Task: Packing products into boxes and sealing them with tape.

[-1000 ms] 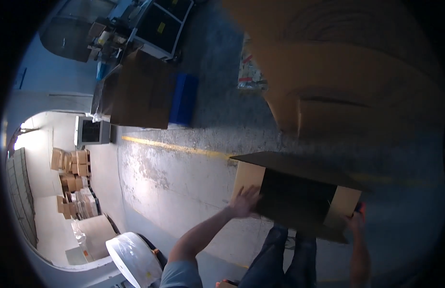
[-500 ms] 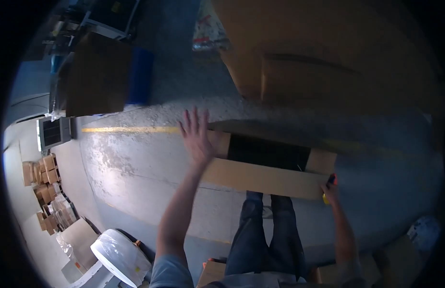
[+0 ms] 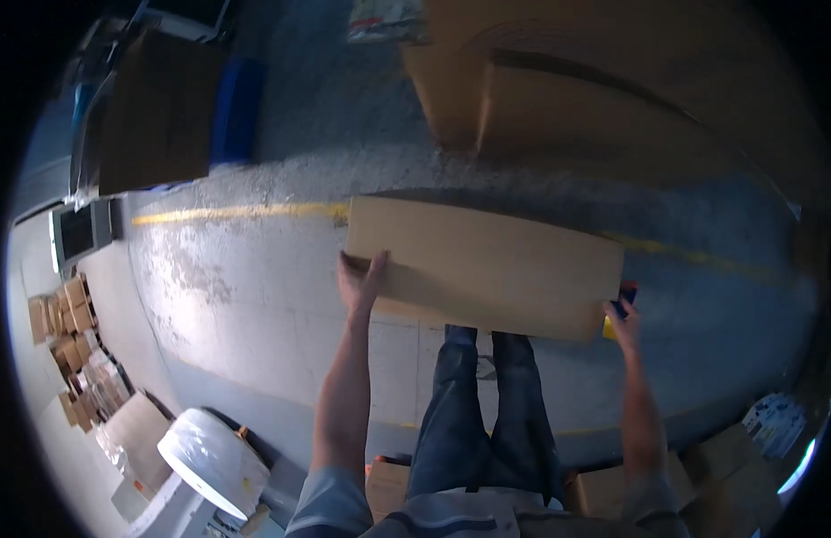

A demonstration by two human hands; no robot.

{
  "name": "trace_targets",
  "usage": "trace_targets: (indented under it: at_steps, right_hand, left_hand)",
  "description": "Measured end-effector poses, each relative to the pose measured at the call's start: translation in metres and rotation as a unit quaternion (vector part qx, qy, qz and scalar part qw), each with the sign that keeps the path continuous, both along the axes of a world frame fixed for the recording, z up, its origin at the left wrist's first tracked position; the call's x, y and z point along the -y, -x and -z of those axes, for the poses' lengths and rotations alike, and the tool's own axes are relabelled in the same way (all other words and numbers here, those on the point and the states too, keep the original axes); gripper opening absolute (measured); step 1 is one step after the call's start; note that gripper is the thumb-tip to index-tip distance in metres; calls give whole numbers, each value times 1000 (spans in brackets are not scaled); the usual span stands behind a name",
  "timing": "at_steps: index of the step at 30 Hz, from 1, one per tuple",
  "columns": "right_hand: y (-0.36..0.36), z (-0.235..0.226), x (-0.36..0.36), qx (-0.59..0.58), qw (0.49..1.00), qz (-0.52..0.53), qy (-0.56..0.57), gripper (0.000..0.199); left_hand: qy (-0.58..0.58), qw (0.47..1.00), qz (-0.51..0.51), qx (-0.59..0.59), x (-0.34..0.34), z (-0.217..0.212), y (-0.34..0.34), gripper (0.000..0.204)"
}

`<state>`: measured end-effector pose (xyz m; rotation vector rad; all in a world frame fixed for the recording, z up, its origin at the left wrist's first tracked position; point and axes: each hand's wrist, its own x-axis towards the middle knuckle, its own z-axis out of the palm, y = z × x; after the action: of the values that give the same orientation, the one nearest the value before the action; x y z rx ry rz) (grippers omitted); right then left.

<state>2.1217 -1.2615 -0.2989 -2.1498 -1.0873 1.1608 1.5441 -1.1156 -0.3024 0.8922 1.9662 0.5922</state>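
A long cardboard box (image 3: 487, 260) lies across the floor in front of my legs, and its top flap covers the opening. My left hand (image 3: 358, 285) grips the box's left end, thumb on the top and fingers around the corner. At the right end, my right hand (image 3: 623, 321) is closed around a small tool that looks like a tape dispenser (image 3: 628, 294), with red, dark and yellow parts. Most of that tool is hidden by the fingers.
Large cardboard (image 3: 577, 117) stands beyond the box. A brown carton (image 3: 160, 112) and a blue object (image 3: 236, 112) are at far left. Near left is a plastic-wrapped white roll (image 3: 213, 462). Cartons (image 3: 604, 493) sit by my legs. A yellow line (image 3: 245, 213) crosses the floor.
My left hand, spread above the box's far left corner before, has come nearer and taken hold of the left end. The dark opening is now covered by a flap. My right hand still holds the tool.
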Motion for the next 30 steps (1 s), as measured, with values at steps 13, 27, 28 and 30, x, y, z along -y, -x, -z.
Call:
trace_targets:
  at_steps: [13,27,28,30]
  right_hand:
    - [57,-46,-51,305,913,-214,168,58]
    - [196,-134,-81,24,933,-343,-108,77]
    - [202,-122,-86,27,911,-405,-76,76]
    - [206,-89,-83,24,885,-463,-43,75]
  left_hand:
    - [-52,972,10,-229,24,6,12,93]
    - [23,926,68,-371,24,42,-7,98]
    - [21,926,76,-369,22,43,-9,98]
    - [23,924,85,-372,23,40,-8,98]
